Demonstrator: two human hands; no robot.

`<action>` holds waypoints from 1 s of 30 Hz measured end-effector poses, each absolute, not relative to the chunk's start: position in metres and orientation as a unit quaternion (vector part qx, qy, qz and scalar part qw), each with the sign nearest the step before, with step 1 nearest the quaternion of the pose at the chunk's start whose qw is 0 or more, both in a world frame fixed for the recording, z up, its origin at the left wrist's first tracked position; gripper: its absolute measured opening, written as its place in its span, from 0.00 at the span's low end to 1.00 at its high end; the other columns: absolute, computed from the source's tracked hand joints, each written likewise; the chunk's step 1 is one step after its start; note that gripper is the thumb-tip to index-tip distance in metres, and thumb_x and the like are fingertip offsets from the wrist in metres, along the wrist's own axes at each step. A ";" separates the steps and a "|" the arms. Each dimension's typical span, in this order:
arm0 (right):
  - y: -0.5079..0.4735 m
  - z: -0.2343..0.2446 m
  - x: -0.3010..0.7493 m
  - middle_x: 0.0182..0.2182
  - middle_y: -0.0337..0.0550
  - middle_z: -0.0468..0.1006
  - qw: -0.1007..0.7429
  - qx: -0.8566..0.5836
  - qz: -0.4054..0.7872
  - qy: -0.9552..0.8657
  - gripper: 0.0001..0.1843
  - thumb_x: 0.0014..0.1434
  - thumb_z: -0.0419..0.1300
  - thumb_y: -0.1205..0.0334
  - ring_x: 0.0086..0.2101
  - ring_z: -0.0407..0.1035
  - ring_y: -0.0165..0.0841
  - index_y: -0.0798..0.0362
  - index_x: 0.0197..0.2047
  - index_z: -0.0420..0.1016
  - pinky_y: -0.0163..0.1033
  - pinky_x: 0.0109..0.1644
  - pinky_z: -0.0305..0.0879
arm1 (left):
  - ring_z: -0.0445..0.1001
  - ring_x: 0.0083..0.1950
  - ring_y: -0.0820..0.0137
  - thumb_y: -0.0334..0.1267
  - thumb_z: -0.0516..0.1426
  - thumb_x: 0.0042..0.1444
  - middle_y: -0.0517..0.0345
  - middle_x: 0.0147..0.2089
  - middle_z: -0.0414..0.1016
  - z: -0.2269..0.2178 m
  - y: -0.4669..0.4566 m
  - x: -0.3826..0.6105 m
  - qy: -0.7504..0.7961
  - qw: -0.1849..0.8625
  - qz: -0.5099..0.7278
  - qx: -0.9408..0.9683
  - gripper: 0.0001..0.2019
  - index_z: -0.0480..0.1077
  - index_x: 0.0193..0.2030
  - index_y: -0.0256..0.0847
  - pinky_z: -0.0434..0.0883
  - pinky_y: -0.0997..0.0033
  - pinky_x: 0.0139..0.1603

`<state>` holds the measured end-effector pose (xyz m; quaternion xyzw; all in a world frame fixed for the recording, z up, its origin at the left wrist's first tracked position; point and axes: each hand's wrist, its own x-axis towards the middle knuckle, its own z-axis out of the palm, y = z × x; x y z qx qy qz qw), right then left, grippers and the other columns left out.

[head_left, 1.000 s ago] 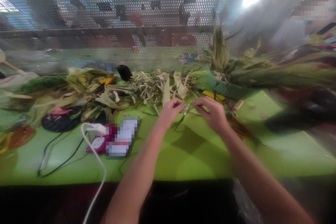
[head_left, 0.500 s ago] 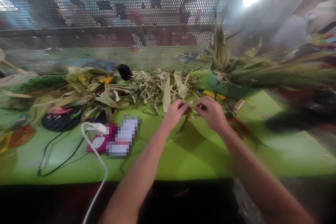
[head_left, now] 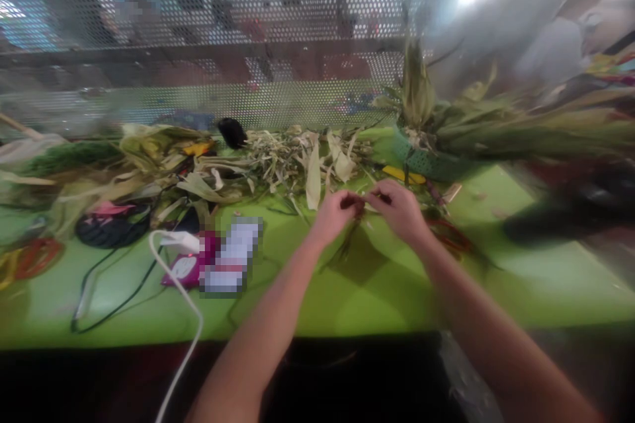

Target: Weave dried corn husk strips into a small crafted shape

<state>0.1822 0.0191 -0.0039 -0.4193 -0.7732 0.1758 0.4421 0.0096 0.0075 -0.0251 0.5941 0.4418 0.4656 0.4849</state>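
My left hand [head_left: 338, 213] is closed in a pinch over the green table [head_left: 317, 314]. Thin dark plant strands [head_left: 350, 238] hang down from its fingertips. Close beside it, my right hand [head_left: 397, 207] pinches with thumb and forefinger almost touching the left fingertips. What lies in the right fingers is too small and blurred to make out. Just beyond both hands, pale dried corn husks [head_left: 313, 175] lie in a loose heap with cut husk bits [head_left: 278, 158].
A phone [head_left: 232, 258], a purple device [head_left: 186, 269] and a white cable [head_left: 198, 317] lie left. Red-handled scissors [head_left: 449, 238] and a yellow tool [head_left: 404, 175] are right. Behind stands a green basket [head_left: 426, 162] with long husks. A perforated metal screen [head_left: 297, 92] edges the table; another person [head_left: 560, 46] sits right.
My left hand has turned slightly and moved a little right, closer to the right fingertips. The hanging strands have shifted with it. The camera view has moved slightly.
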 end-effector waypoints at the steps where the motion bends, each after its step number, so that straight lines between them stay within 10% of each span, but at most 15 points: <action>1: 0.020 -0.004 0.184 0.31 0.43 0.75 0.452 -0.415 0.179 -0.769 0.09 0.61 0.59 0.58 0.33 0.68 0.33 0.52 0.33 0.77 0.37 0.36 0.63 | 0.70 0.35 0.73 0.38 0.61 0.52 0.56 0.33 0.74 -0.024 0.007 0.009 0.444 0.480 0.467 0.595 0.08 0.71 0.36 0.36 0.67 0.71 0.40; 5: 0.021 -0.003 0.187 0.37 0.44 0.76 0.440 -0.424 0.164 -0.774 0.10 0.60 0.60 0.63 0.34 0.70 0.34 0.49 0.45 0.79 0.37 0.37 0.65 | 0.70 0.35 0.73 0.39 0.60 0.53 0.57 0.34 0.73 -0.023 0.007 0.008 0.439 0.481 0.471 0.595 0.08 0.70 0.35 0.37 0.67 0.71 0.40; 12: 0.018 -0.002 0.184 0.31 0.44 0.76 0.413 -0.445 0.098 -0.788 0.04 0.58 0.62 0.64 0.32 0.70 0.35 0.52 0.32 0.77 0.38 0.36 0.63 | 0.68 0.34 0.75 0.41 0.61 0.52 0.59 0.33 0.71 -0.028 0.009 0.010 0.437 0.505 0.477 0.572 0.10 0.68 0.36 0.38 0.67 0.73 0.37; 30: 0.010 -0.003 0.176 0.30 0.38 0.80 0.394 -0.409 0.212 -0.795 0.08 0.55 0.62 0.70 0.28 0.71 0.31 0.50 0.38 0.77 0.34 0.33 0.63 | 0.70 0.32 0.74 0.38 0.63 0.48 0.60 0.30 0.72 -0.029 0.012 0.012 0.478 0.519 0.500 0.502 0.10 0.67 0.33 0.36 0.66 0.73 0.35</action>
